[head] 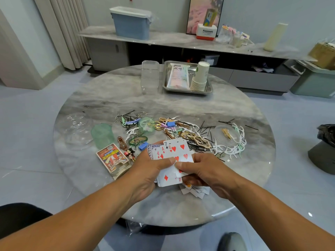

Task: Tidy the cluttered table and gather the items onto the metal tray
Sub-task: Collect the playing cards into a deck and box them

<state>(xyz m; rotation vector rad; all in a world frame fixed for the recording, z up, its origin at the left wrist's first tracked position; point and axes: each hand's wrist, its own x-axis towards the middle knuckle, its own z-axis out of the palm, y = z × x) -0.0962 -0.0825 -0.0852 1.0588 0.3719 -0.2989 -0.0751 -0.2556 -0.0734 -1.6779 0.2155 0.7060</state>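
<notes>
One metal tray [186, 91] sits at the far edge of the round table [112, 98], and it holds two things: one flat plastic packet [177, 75] lying along its left side and one stack of paper cups [199, 77] lying tilted on its right side. Just beside the tray's left rim stands one clear plastic box [150, 75].

Near the table's near edge, both hands close on one fan of playing cards [172, 151]; the left hand [150, 171] curls under it with the thumb pressed on top, and the right hand [204, 171] pinches its near right corner. A few loose cards [197, 192] lie under the right hand; their count cannot be told.

Left of the hands lies one card box [112, 158], with one small figurine [130, 153] beside it and one green cup [101, 134] behind. Two clear lids rest on the table, one [76, 129] toward the left edge and one [224, 136] toward the right. Between them spreads a heap of hairpins [199, 147] and clips, too tangled to count.
</notes>
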